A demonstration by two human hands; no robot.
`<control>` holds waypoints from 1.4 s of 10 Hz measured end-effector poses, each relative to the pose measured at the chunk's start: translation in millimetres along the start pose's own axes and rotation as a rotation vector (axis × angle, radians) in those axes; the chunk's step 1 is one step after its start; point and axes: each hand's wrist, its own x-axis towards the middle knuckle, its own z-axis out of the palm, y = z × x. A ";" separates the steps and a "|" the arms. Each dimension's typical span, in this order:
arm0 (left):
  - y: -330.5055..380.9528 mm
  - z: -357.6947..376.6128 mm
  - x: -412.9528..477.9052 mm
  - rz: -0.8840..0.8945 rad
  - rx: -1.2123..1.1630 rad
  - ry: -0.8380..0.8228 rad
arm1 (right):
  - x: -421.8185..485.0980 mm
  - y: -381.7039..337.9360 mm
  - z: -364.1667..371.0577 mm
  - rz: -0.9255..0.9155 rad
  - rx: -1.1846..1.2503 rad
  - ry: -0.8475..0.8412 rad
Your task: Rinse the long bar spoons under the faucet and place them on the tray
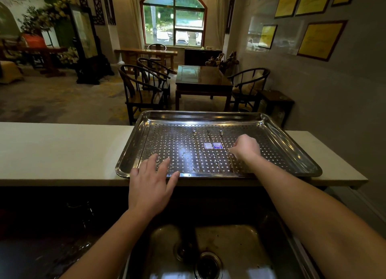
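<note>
A perforated steel tray (292, 153) sits on the pale counter behind the sink. Three long bar spoons lie on it side by side, handles pointing toward me: the left spoon (197, 151), the middle spoon (212, 153) and the right spoon (224, 141). My right hand (247, 147) is over the tray with its fingers curled, the fingertips pinching the right spoon's shaft. My left hand (150, 182) lies flat with spread fingers on the tray's near left rim and holds nothing.
The steel sink (246, 247) with its drain (208, 264) is directly below me; a dark faucet shape (188, 235) rises over its left part. The pale counter (62, 151) stretches left of the tray. Beyond are wooden chairs and a table.
</note>
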 end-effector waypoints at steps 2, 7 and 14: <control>-0.6 -0.9 0.0 0.005 0.013 0.011 | -2.0 3.9 6.8 -0.006 -0.008 -0.116; 0.4 -3.2 -1.2 -0.005 0.005 -0.004 | 1.2 4.4 12.4 -0.084 -0.068 -0.122; 2.1 -7.1 0.8 -0.033 -0.040 -0.029 | -2.6 9.8 7.8 -0.051 0.017 -0.051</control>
